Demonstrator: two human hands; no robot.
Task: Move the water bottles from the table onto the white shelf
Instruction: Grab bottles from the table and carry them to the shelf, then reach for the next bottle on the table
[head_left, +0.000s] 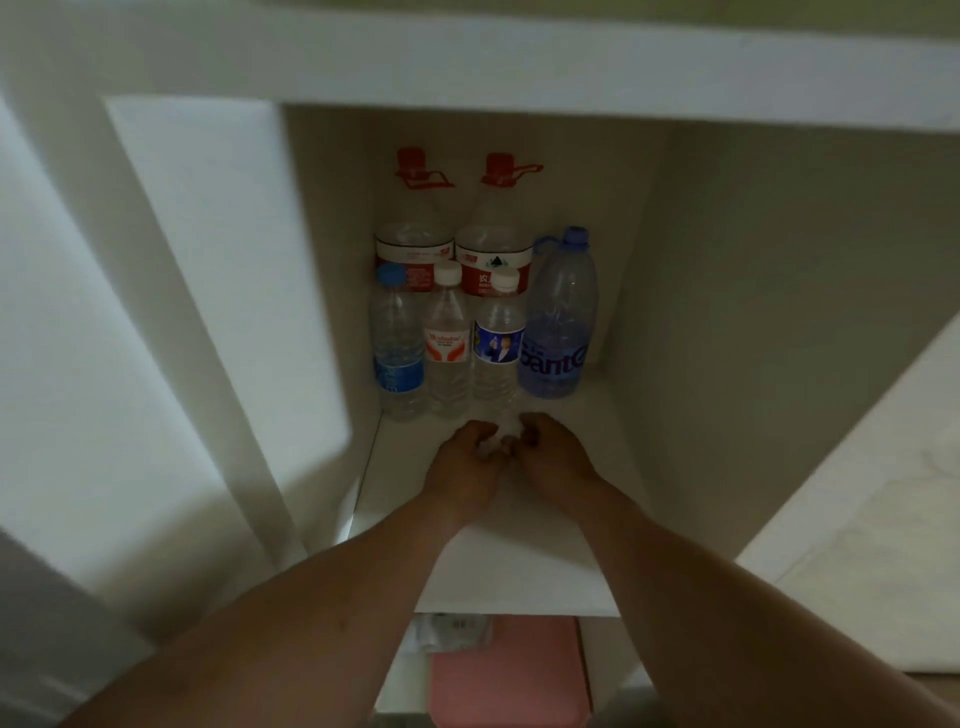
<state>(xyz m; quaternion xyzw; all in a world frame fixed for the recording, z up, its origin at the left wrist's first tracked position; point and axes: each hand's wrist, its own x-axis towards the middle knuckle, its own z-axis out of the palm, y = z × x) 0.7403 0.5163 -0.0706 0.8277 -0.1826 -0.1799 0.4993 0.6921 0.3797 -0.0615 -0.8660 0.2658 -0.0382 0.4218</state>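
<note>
Inside a compartment of the white shelf (519, 571), several water bottles stand against the back wall. Two large red-capped bottles (413, 244) (493, 244) are at the rear. In front stand a blue-label bottle (397, 343), a red-label bottle (445, 343), a white-capped bottle with a blue picture label (497, 345) and a big blue-tinted bottle (558, 322). My left hand (462, 462) and my right hand (558, 457) meet at the base of the picture-label bottle, fingers curled around its bottom. It stands upright in the front row.
The shelf's left side wall (218, 260) and top board (467, 67) enclose the compartment closely. A pink object (509, 675) sits in the compartment below. A pale surface (883, 519) lies at the right edge. Bare shelf board lies in front of the bottles.
</note>
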